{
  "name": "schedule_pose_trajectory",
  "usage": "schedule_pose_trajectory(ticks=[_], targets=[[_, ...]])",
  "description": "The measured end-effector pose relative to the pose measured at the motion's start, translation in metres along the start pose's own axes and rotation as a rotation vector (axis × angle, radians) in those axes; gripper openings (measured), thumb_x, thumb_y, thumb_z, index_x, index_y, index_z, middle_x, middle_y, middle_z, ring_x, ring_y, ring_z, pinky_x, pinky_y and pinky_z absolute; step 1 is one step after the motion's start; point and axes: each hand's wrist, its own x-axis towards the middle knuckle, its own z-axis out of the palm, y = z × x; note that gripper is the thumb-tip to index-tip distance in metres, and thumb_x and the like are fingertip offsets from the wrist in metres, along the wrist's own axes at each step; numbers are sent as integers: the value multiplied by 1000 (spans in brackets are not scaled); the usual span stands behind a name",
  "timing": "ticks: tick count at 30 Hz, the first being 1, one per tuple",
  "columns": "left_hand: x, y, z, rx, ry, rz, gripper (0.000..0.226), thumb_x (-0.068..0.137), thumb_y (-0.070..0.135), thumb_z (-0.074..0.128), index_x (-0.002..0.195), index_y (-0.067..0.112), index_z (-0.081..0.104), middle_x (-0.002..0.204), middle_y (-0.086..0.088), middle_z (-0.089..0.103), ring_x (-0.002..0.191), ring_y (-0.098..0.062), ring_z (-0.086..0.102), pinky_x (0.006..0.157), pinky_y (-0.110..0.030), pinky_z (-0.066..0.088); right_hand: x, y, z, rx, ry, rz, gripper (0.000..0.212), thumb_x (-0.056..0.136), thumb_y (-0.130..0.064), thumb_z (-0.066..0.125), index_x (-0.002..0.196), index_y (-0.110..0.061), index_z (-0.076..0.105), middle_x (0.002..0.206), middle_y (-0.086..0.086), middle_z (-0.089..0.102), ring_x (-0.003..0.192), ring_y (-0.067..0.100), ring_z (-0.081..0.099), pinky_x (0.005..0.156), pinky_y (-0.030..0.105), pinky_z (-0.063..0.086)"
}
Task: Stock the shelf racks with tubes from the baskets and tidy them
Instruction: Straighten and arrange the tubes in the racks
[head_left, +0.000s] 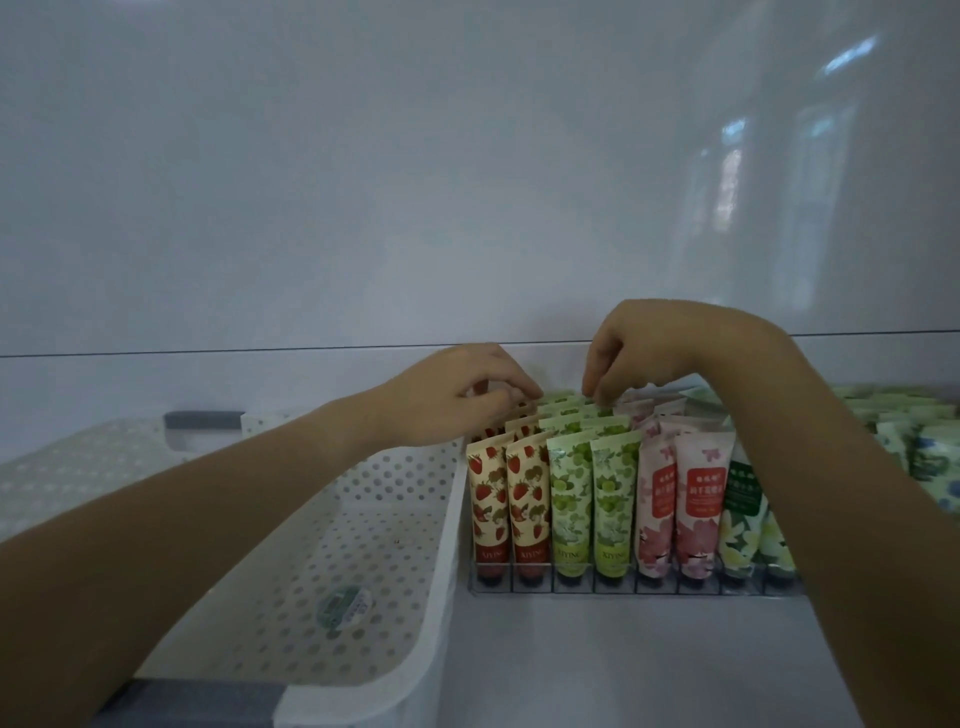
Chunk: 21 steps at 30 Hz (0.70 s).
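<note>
Nearest, on the shelf (623, 670), the white perforated basket (374, 525) shows only a sticker on its floor. Just to its right, the clear rack (613, 586) holds the tubes cap-down in rows: strawberry tubes (506, 499), green tubes (592, 499), pink tubes (680, 499) and white-flower ones behind the right forearm. These look light, soft-walled plastic packs with glossy skins, so squeezing the belly would likely dent them or let them slip. The flat crimped seam at the top is stiffer and stands clear of its neighbours, which makes it the better place to pinch. They are packed close, so one probably needs lifting straight up or nudging by its seam to avoid tipping the row. Further back, the left hand (457, 400) reaches over the basket with curled fingers on the tops of the rear strawberry tubes; whether it actually pinches one cannot be told. The right hand (654, 348) hangs from above, fingertips drawn together on the seam of a rear green tube. Beyond is a plain white wall.
</note>
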Motion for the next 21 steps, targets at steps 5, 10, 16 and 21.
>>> schedule_pose_trajectory(ticks=[5, 10, 16, 21], targets=[[0, 5, 2, -17, -44, 37, 28, 95, 11, 45, 114, 16, 65, 116, -2, 59, 95, 6, 48, 75, 2, 31, 6, -2, 8, -20, -28, 46, 15, 76, -14, 72, 68, -25, 66, 79, -3, 64, 76, 18, 56, 61, 25, 45], [1, 5, 3, 1, -57, 11, 28, 96, 13, 44, 115, 17, 64, 118, -1, 58, 100, -2, 49, 76, 2, 30, 7, -3, 9, -25, -35, 41, 16, 77, -13, 71, 69, -26, 64, 74, -5, 61, 69, 15, 54, 54, 22, 41], [0, 5, 4, -38, -55, -7, 26, 94, 14, 48, 114, 18, 64, 115, -1, 59, 98, -4, 52, 74, 0, 33, 3, -2, 2, 14, -6, -11, 23, 79, -10, 68, 69, -30, 64, 81, -8, 61, 76, 11, 55, 53, 19, 39], [-1, 5, 4, -50, -55, -13, 27, 94, 14, 48, 113, 19, 65, 114, 0, 59, 96, -3, 53, 74, -2, 34, 7, -6, 9, -6, -37, -14, 23, 78, -5, 68, 71, -27, 65, 79, -8, 62, 81, 14, 58, 59, 21, 45]])
